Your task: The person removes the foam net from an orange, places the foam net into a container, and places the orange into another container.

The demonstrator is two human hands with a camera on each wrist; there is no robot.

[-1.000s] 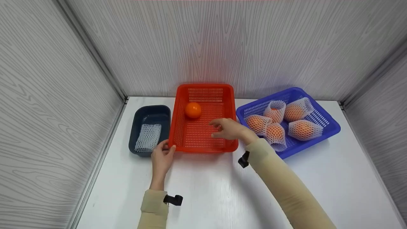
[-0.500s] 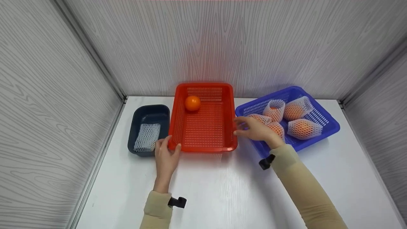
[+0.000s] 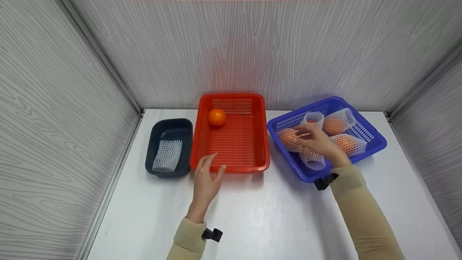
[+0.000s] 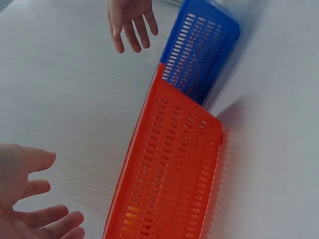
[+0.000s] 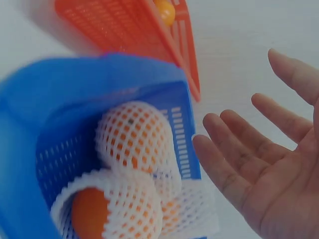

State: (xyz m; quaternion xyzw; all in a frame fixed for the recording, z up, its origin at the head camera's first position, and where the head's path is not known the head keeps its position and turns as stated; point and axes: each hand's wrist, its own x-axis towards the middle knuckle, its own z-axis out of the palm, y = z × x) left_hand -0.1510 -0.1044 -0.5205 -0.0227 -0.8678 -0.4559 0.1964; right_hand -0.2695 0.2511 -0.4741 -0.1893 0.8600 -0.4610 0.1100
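My right hand (image 3: 319, 142) is over the blue basket (image 3: 377, 144), its fingers spread beside an orange in a white foam net (image 3: 288, 139). Seen from the right wrist, that hand's fingers are extended and hold nothing. Several netted oranges lie in the blue basket, some partly hidden by my hand. At the front rim of the red basket (image 3: 265, 144), my left hand (image 3: 207, 180) has its fingers spread and grips nothing; the left wrist view shows its palm bare. A bare orange (image 3: 217, 117) sits at the red basket's back left.
Left of the red basket stands a dark blue tub (image 3: 151, 151) with a flattened foam net (image 3: 168, 156) in it. All three containers are on a white table (image 3: 260, 216), with a grey wood-patterned panel (image 3: 231, 50) behind them and panels at both sides.
My right hand has moved right, from above the red basket to the blue basket. The left hand has left the red basket's front left corner and shifted slightly right.
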